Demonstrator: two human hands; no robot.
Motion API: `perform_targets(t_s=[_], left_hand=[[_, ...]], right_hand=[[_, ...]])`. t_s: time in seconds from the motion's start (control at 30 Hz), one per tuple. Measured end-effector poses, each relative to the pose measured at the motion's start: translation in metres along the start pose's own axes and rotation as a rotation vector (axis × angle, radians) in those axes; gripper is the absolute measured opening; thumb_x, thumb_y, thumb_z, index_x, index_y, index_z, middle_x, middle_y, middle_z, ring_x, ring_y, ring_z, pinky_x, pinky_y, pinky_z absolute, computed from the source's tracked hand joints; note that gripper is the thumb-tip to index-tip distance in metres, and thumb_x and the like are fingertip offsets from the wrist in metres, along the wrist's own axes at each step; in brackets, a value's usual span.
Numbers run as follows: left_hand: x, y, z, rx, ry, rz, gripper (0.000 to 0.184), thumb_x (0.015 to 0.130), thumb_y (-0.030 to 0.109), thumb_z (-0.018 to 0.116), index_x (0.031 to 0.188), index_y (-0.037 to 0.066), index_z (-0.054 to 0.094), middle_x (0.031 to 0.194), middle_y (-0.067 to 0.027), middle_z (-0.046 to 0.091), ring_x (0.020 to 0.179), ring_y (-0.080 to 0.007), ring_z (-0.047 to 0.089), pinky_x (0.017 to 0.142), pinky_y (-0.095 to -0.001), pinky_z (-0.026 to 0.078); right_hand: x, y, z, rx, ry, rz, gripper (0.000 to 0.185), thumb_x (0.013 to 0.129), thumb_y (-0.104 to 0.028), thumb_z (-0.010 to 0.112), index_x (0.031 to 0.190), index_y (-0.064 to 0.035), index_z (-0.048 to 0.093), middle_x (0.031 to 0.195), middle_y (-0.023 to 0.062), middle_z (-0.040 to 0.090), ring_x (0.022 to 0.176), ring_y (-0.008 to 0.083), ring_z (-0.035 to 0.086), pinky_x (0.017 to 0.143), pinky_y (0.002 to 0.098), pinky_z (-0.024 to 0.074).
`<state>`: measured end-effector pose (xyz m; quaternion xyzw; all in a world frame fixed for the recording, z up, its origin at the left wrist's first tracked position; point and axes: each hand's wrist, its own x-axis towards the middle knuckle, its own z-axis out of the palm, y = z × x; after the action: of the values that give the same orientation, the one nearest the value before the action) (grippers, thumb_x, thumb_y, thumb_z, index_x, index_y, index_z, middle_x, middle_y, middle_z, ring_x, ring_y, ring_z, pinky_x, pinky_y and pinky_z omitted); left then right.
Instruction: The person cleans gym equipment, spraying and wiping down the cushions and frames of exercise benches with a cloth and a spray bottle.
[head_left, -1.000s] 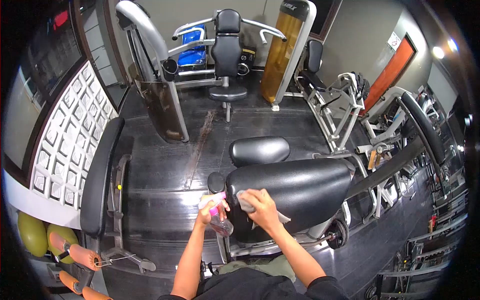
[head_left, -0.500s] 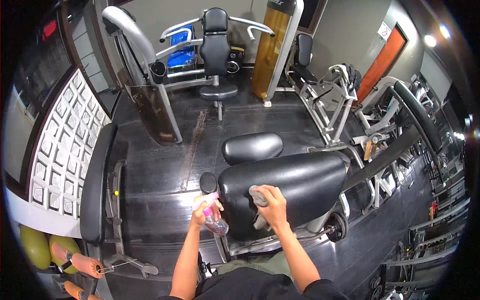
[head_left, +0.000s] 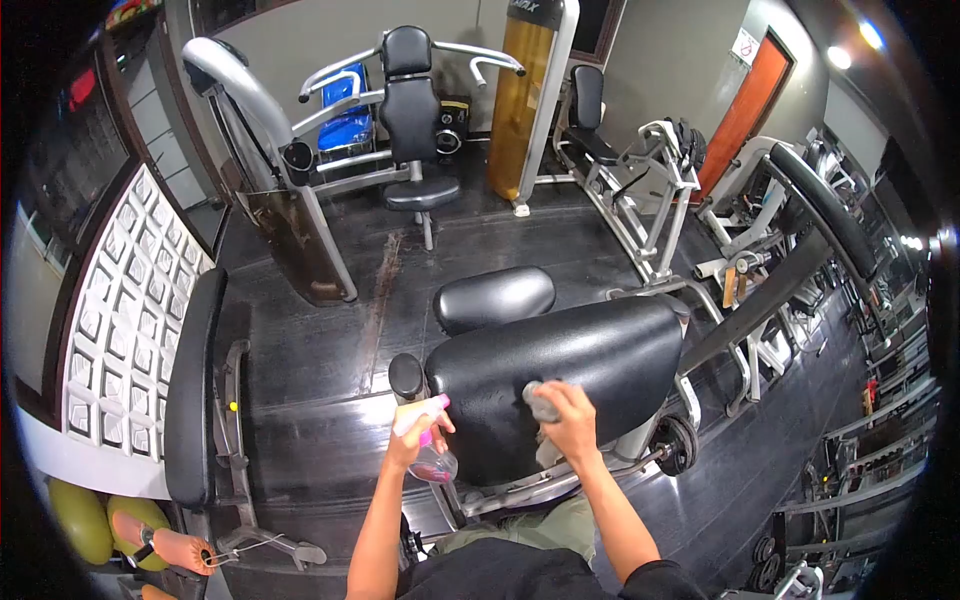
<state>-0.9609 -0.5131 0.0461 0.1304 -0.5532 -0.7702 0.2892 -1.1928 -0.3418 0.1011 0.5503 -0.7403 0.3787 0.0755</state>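
Left hand [head_left: 408, 440] gripping spray bottle [head_left: 434, 464], left of the near end of black pad [head_left: 610, 350]; right hand [head_left: 572, 425] closed on grey cloth [head_left: 541, 402] over the pad; advisable: flat cloth, even overlapping strokes, seams included; cloth underside hidden; bottle's fill unclear.

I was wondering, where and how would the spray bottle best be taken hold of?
Probably at its narrow neck, just under the spray head, from the side opposite the pink nozzle, as the left hand does. The spray bottle widens into a clear body below, so the neck should suit wrapped fingers, and the nozzle points away from that palm, towards the black pad.
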Motion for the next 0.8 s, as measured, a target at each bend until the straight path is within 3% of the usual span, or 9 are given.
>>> perform_targets(t_s=[0.07,0.17,0.3,0.33,0.37,0.6,0.8], left_hand=[[0.003,0.009,0.018,0.037,-0.003,-0.043,0.035,0.097,0.024,0.051,0.108,-0.006,0.063,0.078,-0.0146,0.067,0.049,-0.0179,0.063,0.047,-0.0282,0.052],[0.01,0.023,0.043,0.106,-0.008,-0.127,0.03,0.096,0.021,0.055,0.11,-0.004,0.065,0.077,-0.0102,0.068,0.049,-0.0149,0.063,0.046,-0.026,0.05],[0.013,0.024,0.064,0.208,0.003,-0.184,0.026,0.095,0.019,0.057,0.102,-0.004,0.066,0.075,-0.0087,0.068,0.049,-0.0141,0.063,0.046,-0.0255,0.049],[0.014,0.023,0.068,0.246,0.004,-0.169,0.028,0.095,0.02,0.055,0.104,-0.004,0.066,0.075,-0.0101,0.068,0.049,-0.0153,0.063,0.045,-0.0258,0.049],[0.015,0.022,0.071,0.283,0.006,-0.154,0.03,0.096,0.021,0.053,0.106,-0.004,0.066,0.075,-0.0115,0.067,0.048,-0.0164,0.063,0.044,-0.0261,0.049],[0.033,0.02,0.089,0.29,-0.019,-0.266,0.027,0.093,0.019,0.054,0.089,-0.005,0.066,0.07,-0.0107,0.066,0.046,-0.017,0.062,0.043,-0.0272,0.048],[0.035,0.012,0.082,0.254,-0.015,-0.244,0.03,0.093,0.023,0.055,0.097,-0.005,0.066,0.073,-0.0126,0.067,0.045,-0.0179,0.062,0.044,-0.0279,0.05]], right_hand=[[0.013,-0.01,0.001,0.044,0.077,0.137,0.045,0.06,0.005,0.077,0.101,-0.0114,0.067,0.102,0.0079,0.067,0.097,0.03,0.064,0.083,0.0384,0.053],[0.001,-0.02,0.017,0.078,0.056,0.092,0.05,0.06,0.001,0.078,0.105,-0.0161,0.067,0.105,0.0049,0.066,0.096,0.0282,0.063,0.082,0.0386,0.0531],[-0.037,-0.024,0.015,0.088,-0.194,0.016,0.056,0.059,0.002,0.075,0.11,-0.0178,0.065,0.111,0.0032,0.064,0.094,0.0272,0.062,0.082,0.0383,0.0533],[-0.042,-0.023,0.01,0.08,-0.215,0.044,0.048,0.057,0.002,0.077,0.102,-0.0116,0.068,0.105,0.0071,0.066,0.096,0.0281,0.064,0.083,0.0379,0.0533],[-0.045,-0.019,0.004,0.077,-0.211,0.048,0.048,0.057,0.002,0.077,0.102,-0.0116,0.068,0.105,0.0071,0.066,0.096,0.0281,0.064,0.083,0.0379,0.0533],[-0.064,0.013,-0.036,0.132,0.108,0.363,0.044,0.061,0.005,0.076,0.102,-0.0074,0.067,0.103,0.0105,0.067,0.096,0.0278,0.066,0.085,0.0347,0.0528],[-0.029,0.021,-0.029,0.156,0.247,0.373,0.042,0.066,0.002,0.076,0.105,-0.0079,0.066,0.105,0.0113,0.066,0.098,0.0296,0.066,0.087,0.0364,0.0523]])
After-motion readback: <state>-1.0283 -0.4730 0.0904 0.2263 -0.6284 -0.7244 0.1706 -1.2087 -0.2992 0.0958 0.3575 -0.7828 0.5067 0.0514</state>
